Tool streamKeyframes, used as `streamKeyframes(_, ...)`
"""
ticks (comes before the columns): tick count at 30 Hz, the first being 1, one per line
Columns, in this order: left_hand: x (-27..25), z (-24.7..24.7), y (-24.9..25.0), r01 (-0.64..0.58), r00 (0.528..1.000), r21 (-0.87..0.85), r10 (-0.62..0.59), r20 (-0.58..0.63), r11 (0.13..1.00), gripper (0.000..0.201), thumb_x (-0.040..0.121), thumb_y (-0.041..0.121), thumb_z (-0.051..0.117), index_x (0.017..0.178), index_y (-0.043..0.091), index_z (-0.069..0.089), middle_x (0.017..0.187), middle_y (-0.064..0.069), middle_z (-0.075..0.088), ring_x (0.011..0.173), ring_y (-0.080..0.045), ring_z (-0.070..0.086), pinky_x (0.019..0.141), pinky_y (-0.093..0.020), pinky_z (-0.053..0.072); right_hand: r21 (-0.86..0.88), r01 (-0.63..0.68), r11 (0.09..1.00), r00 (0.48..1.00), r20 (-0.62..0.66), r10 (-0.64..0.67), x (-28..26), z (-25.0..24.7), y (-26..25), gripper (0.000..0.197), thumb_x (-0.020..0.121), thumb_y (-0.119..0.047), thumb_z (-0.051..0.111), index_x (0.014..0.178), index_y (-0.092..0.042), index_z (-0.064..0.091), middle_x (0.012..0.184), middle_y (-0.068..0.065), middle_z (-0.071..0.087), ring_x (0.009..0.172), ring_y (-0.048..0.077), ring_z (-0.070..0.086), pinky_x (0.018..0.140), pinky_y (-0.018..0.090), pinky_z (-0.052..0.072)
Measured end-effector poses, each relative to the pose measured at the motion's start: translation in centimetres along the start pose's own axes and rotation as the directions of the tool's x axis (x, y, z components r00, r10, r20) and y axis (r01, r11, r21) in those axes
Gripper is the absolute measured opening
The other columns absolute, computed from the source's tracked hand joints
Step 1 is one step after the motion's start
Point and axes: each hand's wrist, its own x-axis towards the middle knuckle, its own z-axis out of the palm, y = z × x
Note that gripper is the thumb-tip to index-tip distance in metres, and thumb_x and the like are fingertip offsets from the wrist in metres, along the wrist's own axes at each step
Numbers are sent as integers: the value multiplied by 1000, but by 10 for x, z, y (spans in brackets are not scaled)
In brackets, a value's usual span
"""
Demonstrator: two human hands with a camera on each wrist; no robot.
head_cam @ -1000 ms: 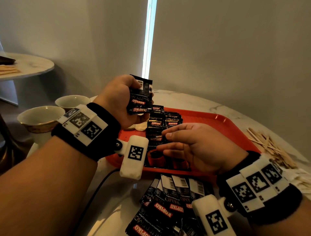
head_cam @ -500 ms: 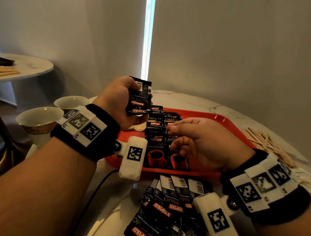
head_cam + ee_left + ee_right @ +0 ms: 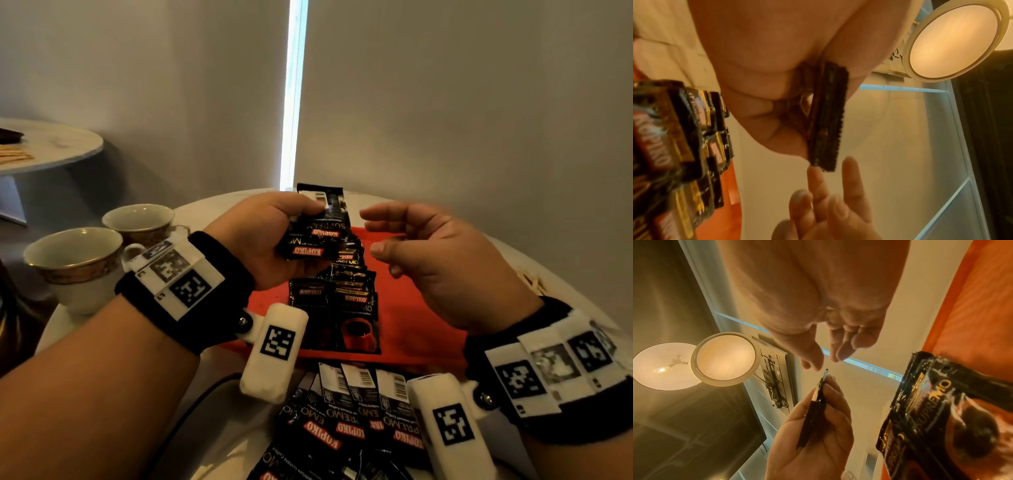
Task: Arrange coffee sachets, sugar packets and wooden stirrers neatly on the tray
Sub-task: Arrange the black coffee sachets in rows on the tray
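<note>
Two cups (image 3: 73, 260) stand at the far left of the table, clear of the work. The left hand (image 3: 260, 236) grips a small stack of coffee sachets (image 3: 317, 228) above the red tray (image 3: 424, 308), fingers curled round it. Below, a row of sachets (image 3: 346, 294) lies overlapped down the tray's middle. The right hand (image 3: 442, 260) hovers just beside the stack, empty, fingers loosely spread. Judged step: drawing one sachet off the stack. It should be pinched by its top edge, then laid overlapping, label aligned. A loose sachet pile (image 3: 356, 425) waits near the tray's front rim; wooden stirrers (image 3: 532, 282) lie at right, not yet placed.
</note>
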Motion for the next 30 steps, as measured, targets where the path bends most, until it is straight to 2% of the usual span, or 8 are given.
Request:
streamKeyframes(3, -1, 7, -5, 11, 1000, 22, -11, 8, 1000, 30, 96, 22, 52, 121, 7, 59, 92, -13, 68, 68, -22, 68, 54, -29, 57, 63, 36, 997, 997, 62, -40, -3, 2, -2, 41, 80, 14, 67, 106, -17, 73, 87, 1, 73, 67, 3, 65, 61, 14, 51)
streamKeyframes(6, -4, 12, -7, 26, 1000, 49, -27, 12, 998, 39, 96, 23, 51, 130, 4, 57, 100, -16, 67, 71, -22, 67, 54, -27, 56, 39, 60, 997, 992, 108, -64, -7, 3, -6, 39, 78, 14, 69, 104, -15, 72, 66, -7, 70, 63, -2, 67, 60, 11, 51)
streamKeyframes(9, -5, 15, -8, 25, 1000, 82, -26, 13, 996, 52, 96, 24, 52, 141, -1, 48, 108, -17, 62, 78, -23, 63, 59, -30, 54, -58, 123, 991, 988, 100, -117, -7, 4, -8, 36, 76, 8, 75, 98, -20, 75, 86, -6, 74, 73, -5, 67, 62, 8, 50)
streamKeyframes(12, -6, 16, -8, 36, 999, 85, -38, 24, 996, 50, 97, 24, 51, 141, -1, 48, 108, -17, 62, 78, -22, 62, 62, -30, 52, -211, 157, 965, 987, 69, -145, -3, 2, -2, 39, 71, -4, 83, 92, -37, 79, 108, -3, 66, 89, -4, 62, 70, 10, 49)
streamKeyframes(20, -1, 9, -9, 87, 994, 90, -93, 62, 992, 31, 98, 25, 51, 123, 8, 58, 84, -9, 66, 66, -18, 64, 53, -26, 52, -270, 174, 947, 985, 59, -165, -1, 2, 4, 25, 72, -20, 84, 80, -44, 80, 113, -10, 60, 106, 1, 60, 76, 13, 51)
streamKeyframes(24, 0, 7, -9, 110, 988, 75, -117, 101, 991, 36, 94, 41, 55, 113, 11, 59, 81, -6, 66, 65, -19, 65, 60, -29, 49, -278, 252, 927, 961, -42, -274, 0, 3, 3, 20, 79, -17, 80, 79, -37, 77, 106, -12, 63, 100, -4, 61, 76, 8, 46)
streamKeyframes(26, 2, 4, -7, 126, 986, 41, -130, 105, 991, 41, 89, 50, 57, 108, 13, 58, 81, -4, 63, 66, -20, 62, 66, -31, 45, -163, 303, 939, 936, -134, -325, 0, 2, 1, 16, 84, -10, 75, 83, -26, 75, 97, -9, 70, 88, -3, 65, 73, 9, 47)
streamKeyframes(30, 1, 1, -3, 51, 997, 34, -53, 58, 998, 38, 81, 47, 64, 105, 17, 57, 76, 1, 58, 65, -16, 59, 60, -29, 45, -91, 267, 960, 897, -341, -282, 5, -9, 2, 11, 91, -12, 71, 86, -22, 72, 76, -5, 73, 63, 10, 61, 58, 22, 49)
